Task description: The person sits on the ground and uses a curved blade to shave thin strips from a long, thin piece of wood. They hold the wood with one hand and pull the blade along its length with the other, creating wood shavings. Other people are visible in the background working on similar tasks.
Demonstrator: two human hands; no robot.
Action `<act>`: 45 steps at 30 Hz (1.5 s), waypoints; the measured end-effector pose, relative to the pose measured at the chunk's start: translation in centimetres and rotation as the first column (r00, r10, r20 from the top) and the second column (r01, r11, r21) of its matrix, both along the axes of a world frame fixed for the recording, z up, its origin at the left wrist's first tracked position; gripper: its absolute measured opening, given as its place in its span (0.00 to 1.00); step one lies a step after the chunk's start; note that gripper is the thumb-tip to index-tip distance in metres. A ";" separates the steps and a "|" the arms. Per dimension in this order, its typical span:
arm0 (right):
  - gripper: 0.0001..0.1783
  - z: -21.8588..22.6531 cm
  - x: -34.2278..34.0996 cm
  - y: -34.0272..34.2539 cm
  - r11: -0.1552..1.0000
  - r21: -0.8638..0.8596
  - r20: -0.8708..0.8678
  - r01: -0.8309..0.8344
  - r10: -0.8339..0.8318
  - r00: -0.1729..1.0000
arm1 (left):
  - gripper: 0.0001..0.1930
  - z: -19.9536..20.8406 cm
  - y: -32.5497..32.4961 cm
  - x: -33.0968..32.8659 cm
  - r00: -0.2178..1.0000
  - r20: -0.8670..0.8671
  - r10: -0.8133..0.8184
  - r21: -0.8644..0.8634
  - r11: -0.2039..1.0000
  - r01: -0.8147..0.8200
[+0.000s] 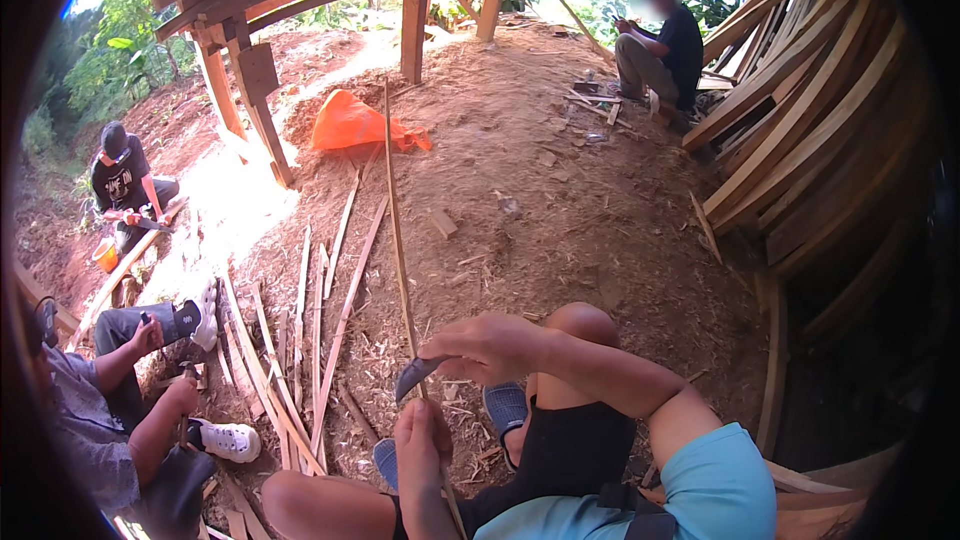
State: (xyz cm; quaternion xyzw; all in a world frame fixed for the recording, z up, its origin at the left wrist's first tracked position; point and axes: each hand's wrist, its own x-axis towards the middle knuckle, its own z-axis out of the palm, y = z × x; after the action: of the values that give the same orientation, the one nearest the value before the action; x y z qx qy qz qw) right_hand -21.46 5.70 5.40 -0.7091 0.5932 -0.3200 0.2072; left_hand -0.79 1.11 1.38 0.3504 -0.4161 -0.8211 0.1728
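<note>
A long, thin wooden strip (pixel 394 210) stands out away from me, running from between my knees toward the orange sheet. Closed around its lower part is my left hand (pixel 420 432). My right hand (pixel 488 345) grips a knife whose short, dark, curved blade (pixel 414 377) lies across the strip just above my left hand. The knife's handle is hidden inside my fingers. Both hands are in front of my lap, between my bent knees.
Several loose wooden strips (pixel 345 315) lie on the dirt to the left. One person (pixel 110 440) sits close at left; others sit farther left (pixel 122 180) and back right (pixel 668 45). Stacked planks (pixel 810 110) lean at right. An orange sheet (pixel 345 122) lies near a timber frame (pixel 412 25).
</note>
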 end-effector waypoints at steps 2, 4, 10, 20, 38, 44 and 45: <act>0.14 -0.3 -0.2 0.0 0.999 -0.051 0.026 -0.002 0.004 1.000 | 0.18 -0.5 -0.1 0.1 1.000 -0.017 0.013 -0.020 1.000 -0.013; 0.15 0.0 -0.5 0.2 1.000 0.018 0.012 0.008 -0.008 1.000 | 0.18 -0.5 0.0 0.1 1.000 -0.013 0.021 -0.018 1.000 -0.021; 0.16 0.1 -1.1 0.5 0.998 0.061 -0.024 -0.017 0.018 1.000 | 0.18 -0.3 0.3 -0.5 1.000 0.001 0.007 0.013 1.000 -0.007; 0.15 0.1 -1.0 0.5 1.000 0.014 0.048 0.016 -0.016 0.999 | 0.17 -0.3 0.1 -0.6 0.999 0.000 -0.047 0.006 0.999 0.047; 0.14 -2.3 -0.3 -1.2 0.909 -0.284 0.058 0.304 -0.300 0.952 | 0.19 -0.4 0.2 -1.0 0.998 0.033 -0.046 -0.166 0.985 0.050; 0.15 -0.9 -4.5 -2.2 0.753 -0.068 0.278 0.654 -0.616 0.738 | 0.17 -0.7 2.3 -1.2 0.994 0.007 -0.112 -0.259 0.960 0.110; 0.15 -0.7 -4.0 -2.0 0.819 -0.099 0.242 0.565 -0.531 0.812 | 0.17 -0.6 2.0 -1.0 0.995 -0.017 -0.099 -0.212 0.973 0.093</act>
State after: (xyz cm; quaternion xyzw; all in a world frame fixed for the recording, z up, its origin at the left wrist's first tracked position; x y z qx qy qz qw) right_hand -25.47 3.66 4.67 -0.4854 0.7197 -0.4851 0.1055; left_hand -1.76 3.07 0.80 0.2981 -0.5149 -0.7846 0.1747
